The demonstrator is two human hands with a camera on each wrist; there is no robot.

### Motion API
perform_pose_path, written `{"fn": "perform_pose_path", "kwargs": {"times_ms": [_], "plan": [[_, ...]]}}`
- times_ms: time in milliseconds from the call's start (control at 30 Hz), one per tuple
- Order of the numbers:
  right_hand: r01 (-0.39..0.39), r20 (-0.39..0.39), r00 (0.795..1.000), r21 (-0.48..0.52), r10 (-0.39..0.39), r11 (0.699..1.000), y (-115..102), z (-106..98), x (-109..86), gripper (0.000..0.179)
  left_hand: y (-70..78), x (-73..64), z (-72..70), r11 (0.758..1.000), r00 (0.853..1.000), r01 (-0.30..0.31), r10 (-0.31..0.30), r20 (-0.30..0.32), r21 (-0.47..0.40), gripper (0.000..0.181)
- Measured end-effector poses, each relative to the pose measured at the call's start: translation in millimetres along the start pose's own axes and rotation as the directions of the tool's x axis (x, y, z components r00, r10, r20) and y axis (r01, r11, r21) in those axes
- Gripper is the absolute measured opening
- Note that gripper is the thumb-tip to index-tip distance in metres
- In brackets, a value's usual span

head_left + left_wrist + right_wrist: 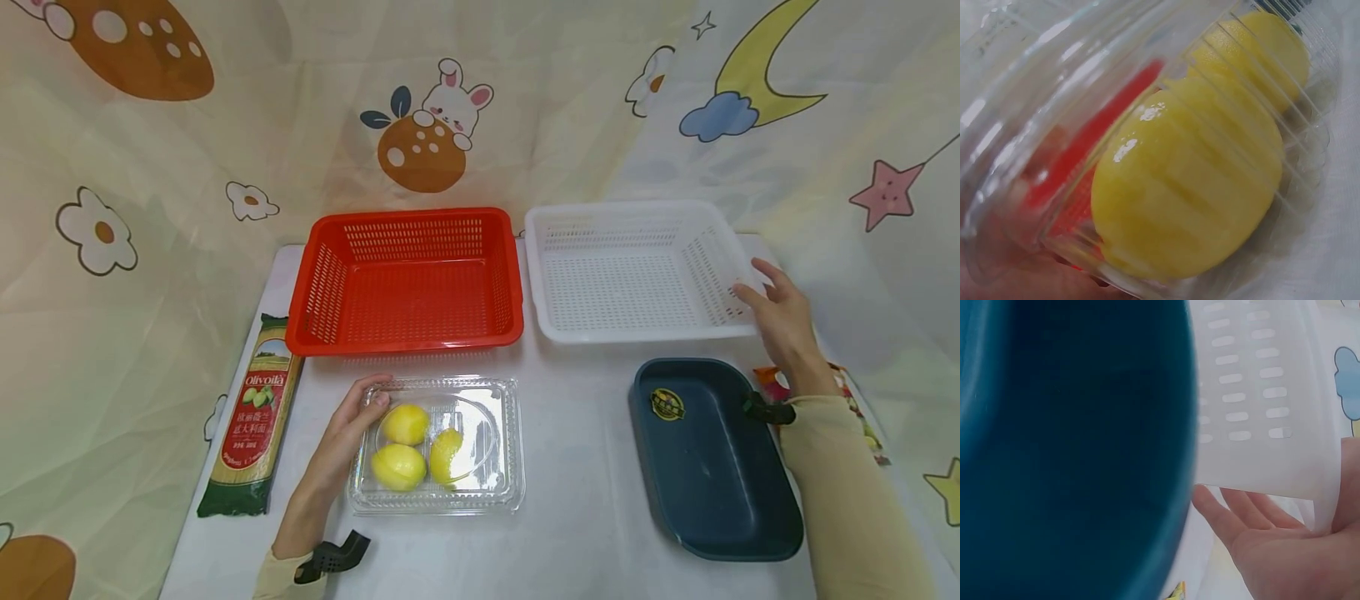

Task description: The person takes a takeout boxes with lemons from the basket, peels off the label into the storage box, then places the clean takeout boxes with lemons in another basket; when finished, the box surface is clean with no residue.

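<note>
My left hand grips the upper left corner of a clear plastic clamshell box, thumb along its edge and fingers behind. Three yellow lemons lie inside under the lid; in the left wrist view, one lemon shows large through the ribbed wall. At the right end of a white perforated basket, my right hand holds the rim. The right wrist view has that basket's slotted wall between the palm and the fingers, some of which are partly hidden.
Left of the white basket stands a red perforated basket. A pack of spaghetti lies at the table's left side, partly under the red basket's rim. Below my right hand sits a dark blue tray. A colourful packet is half hidden behind my right forearm.
</note>
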State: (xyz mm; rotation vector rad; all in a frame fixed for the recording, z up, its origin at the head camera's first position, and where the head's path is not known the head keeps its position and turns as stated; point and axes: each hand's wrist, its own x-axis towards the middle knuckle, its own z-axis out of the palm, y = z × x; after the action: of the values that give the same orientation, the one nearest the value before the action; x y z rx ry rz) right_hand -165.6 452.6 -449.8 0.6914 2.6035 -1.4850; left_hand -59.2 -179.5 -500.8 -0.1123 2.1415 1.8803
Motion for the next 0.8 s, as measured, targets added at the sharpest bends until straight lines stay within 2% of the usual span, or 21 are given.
{"fn": "perform_pose_path", "kwargs": {"times_ms": [800], "plan": [[0.025, 0.003, 1.000, 0.013, -0.025, 1.000, 2.2, 4.2, -2.0, 0.066, 5.0, -3.2, 4.2, 0.999, 0.998, -0.046, 0.047, -0.038, 0.007, 0.045]]}}
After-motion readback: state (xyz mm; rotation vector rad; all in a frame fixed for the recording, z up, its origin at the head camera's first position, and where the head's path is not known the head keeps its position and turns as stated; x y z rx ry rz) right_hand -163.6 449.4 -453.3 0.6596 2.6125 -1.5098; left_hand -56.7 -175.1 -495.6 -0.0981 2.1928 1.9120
